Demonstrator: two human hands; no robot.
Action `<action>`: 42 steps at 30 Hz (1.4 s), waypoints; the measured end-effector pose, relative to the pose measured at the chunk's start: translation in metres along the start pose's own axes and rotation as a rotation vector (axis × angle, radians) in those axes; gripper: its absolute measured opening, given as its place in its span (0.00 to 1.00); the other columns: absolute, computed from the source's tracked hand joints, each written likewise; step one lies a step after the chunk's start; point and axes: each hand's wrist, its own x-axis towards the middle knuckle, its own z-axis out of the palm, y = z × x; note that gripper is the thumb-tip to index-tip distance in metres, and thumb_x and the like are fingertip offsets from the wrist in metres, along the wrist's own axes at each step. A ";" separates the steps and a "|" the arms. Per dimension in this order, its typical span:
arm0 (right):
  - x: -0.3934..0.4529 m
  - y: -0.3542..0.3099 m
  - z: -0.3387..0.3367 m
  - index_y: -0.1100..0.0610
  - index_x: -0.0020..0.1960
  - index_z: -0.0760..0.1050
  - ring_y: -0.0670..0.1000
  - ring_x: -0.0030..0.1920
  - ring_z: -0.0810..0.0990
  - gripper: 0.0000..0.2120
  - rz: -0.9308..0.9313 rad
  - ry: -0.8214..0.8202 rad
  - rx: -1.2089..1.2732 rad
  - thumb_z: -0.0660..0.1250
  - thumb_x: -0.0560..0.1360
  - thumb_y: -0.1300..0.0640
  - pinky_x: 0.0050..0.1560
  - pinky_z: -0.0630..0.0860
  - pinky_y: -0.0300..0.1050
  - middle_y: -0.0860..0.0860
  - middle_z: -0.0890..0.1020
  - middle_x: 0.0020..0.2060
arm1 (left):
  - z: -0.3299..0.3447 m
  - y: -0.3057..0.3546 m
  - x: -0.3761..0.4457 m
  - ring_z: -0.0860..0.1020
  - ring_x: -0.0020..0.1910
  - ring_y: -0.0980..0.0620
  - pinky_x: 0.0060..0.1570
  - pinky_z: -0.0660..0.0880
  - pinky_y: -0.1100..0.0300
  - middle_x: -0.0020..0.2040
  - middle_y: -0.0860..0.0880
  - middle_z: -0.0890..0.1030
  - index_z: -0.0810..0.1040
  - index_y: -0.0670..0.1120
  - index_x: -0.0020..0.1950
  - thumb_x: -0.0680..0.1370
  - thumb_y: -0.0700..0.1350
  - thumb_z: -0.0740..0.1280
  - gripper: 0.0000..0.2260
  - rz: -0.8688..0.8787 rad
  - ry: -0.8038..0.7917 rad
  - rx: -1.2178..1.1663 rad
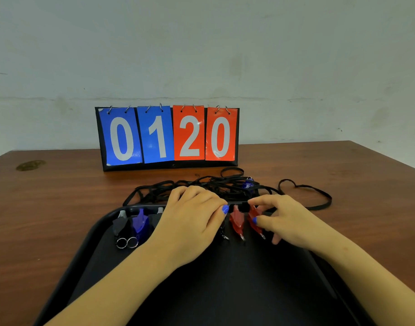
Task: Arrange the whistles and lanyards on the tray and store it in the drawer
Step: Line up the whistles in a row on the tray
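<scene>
Your right hand [286, 220] pinches a small red plastic whistle [255, 220] between thumb and finger, at the right end of the row on the black plastic tray [248, 278]. Your left hand [194, 220] lies curled over the middle of the row; you cannot tell if it grips anything under it.

The whistles look light, hard and smooth, so they may slip or roll. Hold each one by its fat sides, or hook its little metal ring.

Count them: two red whistles, the held one and its red neighbour [237, 220]; one purple whistle [140, 223]; one black whistle [120, 225]; and a grey tip of another [159, 211] that peeks out beside your left hand. More may hide under that hand. One blue whistle [248, 184] lies off the tray, in the strings.

The black floppy lanyards [201, 187] sit in a tangled heap on the brown wooden table [60, 208], just behind the tray. They are soft and will snag, so lift one loop at a time. You cannot count them.
</scene>
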 end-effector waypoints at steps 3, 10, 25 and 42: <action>0.000 0.001 -0.001 0.47 0.68 0.67 0.45 0.30 0.78 0.21 0.008 -0.007 0.019 0.64 0.76 0.58 0.29 0.74 0.32 0.46 0.72 0.55 | 0.000 -0.001 0.000 0.70 0.61 0.57 0.59 0.51 0.65 0.57 0.58 0.78 0.76 0.54 0.60 0.75 0.57 0.43 0.26 -0.004 -0.004 0.001; -0.002 0.000 -0.015 0.50 0.66 0.70 0.48 0.40 0.79 0.20 0.001 0.071 0.136 0.64 0.76 0.61 0.29 0.78 0.36 0.49 0.73 0.55 | 0.000 0.004 -0.001 0.69 0.61 0.59 0.59 0.49 0.66 0.57 0.60 0.77 0.75 0.56 0.60 0.75 0.58 0.42 0.26 -0.002 -0.002 -0.024; 0.086 -0.006 -0.028 0.52 0.60 0.76 0.55 0.56 0.78 0.20 0.084 0.117 -0.348 0.60 0.73 0.69 0.56 0.76 0.49 0.55 0.77 0.60 | -0.001 0.014 -0.001 0.77 0.46 0.60 0.54 0.61 0.62 0.43 0.62 0.79 0.78 0.57 0.46 0.76 0.51 0.54 0.12 -0.017 0.126 -0.009; 0.058 0.002 -0.054 0.56 0.40 0.68 0.53 0.39 0.75 0.11 0.241 0.403 -0.725 0.62 0.74 0.49 0.37 0.71 0.45 0.51 0.75 0.37 | -0.007 0.009 0.002 0.67 0.62 0.59 0.65 0.55 0.59 0.60 0.59 0.74 0.72 0.56 0.62 0.69 0.57 0.34 0.33 -0.070 -0.003 -0.044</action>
